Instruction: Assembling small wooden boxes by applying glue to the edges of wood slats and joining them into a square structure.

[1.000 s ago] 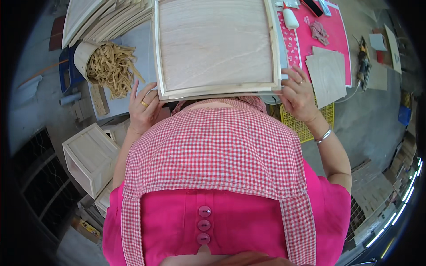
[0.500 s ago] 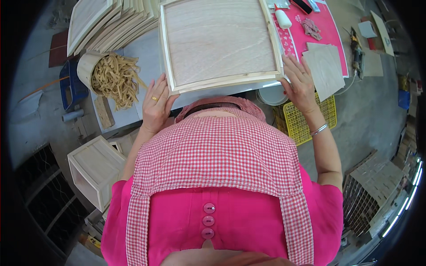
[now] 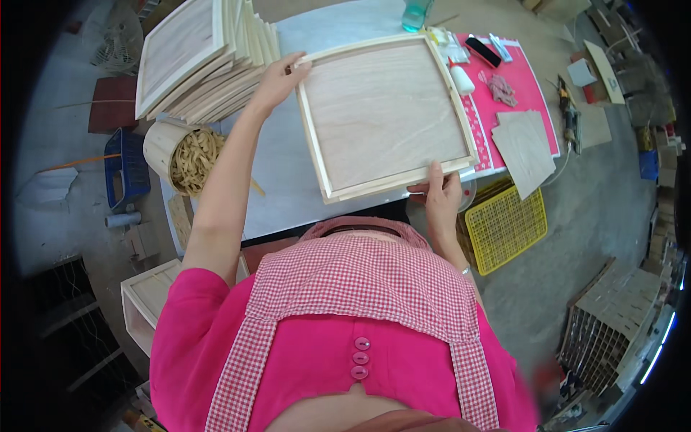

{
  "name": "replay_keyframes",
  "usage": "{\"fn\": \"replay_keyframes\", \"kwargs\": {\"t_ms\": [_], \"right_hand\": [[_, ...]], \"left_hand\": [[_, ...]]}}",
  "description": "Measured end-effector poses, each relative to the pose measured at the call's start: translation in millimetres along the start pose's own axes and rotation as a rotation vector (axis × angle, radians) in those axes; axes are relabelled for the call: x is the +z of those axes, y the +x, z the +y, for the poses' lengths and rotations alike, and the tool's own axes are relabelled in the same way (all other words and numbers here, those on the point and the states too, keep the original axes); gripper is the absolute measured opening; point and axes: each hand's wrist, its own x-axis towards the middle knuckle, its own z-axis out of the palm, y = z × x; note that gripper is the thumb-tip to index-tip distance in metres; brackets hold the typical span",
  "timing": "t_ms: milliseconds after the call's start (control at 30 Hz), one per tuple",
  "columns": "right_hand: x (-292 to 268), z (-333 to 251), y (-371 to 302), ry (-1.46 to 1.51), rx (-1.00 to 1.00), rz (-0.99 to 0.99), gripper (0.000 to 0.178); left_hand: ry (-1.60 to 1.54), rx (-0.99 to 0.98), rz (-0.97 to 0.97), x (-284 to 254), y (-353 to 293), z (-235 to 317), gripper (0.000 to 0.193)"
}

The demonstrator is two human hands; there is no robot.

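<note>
A square wooden frame (image 3: 392, 191) with a thin pale plywood panel (image 3: 385, 108) set in it is turned askew over the white table. My left hand (image 3: 284, 78) grips its far left corner, the thumb on top and the other fingers curled at the edge. At the near side, toward the right corner, my right hand (image 3: 440, 198) pinches the rim, thumb above and fingers below. Whether the frame rests on the table or is lifted slightly, I cannot tell.
Similar frames form a leaning stack (image 3: 183, 57) at the far left. Nearer, a tipped bucket (image 3: 160, 153) spills wood strips (image 3: 198, 155). On the right, a pink mat (image 3: 533, 86) bears a glue bottle (image 3: 461, 79), a cloth (image 3: 502, 90) and thin sheets (image 3: 524, 147). A yellow crate (image 3: 507, 230) stands below.
The frame has turned and shifted right. My left hand has gone from its near left corner to its far left corner; my right hand has moved from the right side to the near edge.
</note>
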Motion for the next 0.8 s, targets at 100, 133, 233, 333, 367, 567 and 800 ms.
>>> {"fn": "replay_keyframes", "kwargs": {"t_ms": [100,133,233,333,367,567,800], "right_hand": [[3,0,18,-0.086,-0.073,0.084,0.035],[-6,-5,37,-0.095,-0.147,0.072,0.035],[-38,-11,106,-0.387,-0.354,0.087,0.037],[-50,-39,147,-0.546,-0.342,-0.113,0.037],[-50,-44,154,-0.629,-0.338,-0.216,0.039],[-39,-38,124,-0.532,-0.567,-0.272,0.046],[-32,-68,112,-0.312,-0.455,-0.384,0.049]], "left_hand": [[0.040,-0.039,-0.062,-21,-10,-12,0.038],[0.060,-0.059,-0.105,-24,-15,-8,0.035],[-0.050,-0.116,-0.090,-7,-91,-1,0.027],[-0.214,-0.227,-0.173,14,-151,-7,0.028],[-0.219,-0.233,-0.158,17,-152,-4,0.028],[-0.285,-0.174,0.182,58,-119,10,0.047],[-0.144,-0.071,0.268,59,-113,23,0.049]]}}
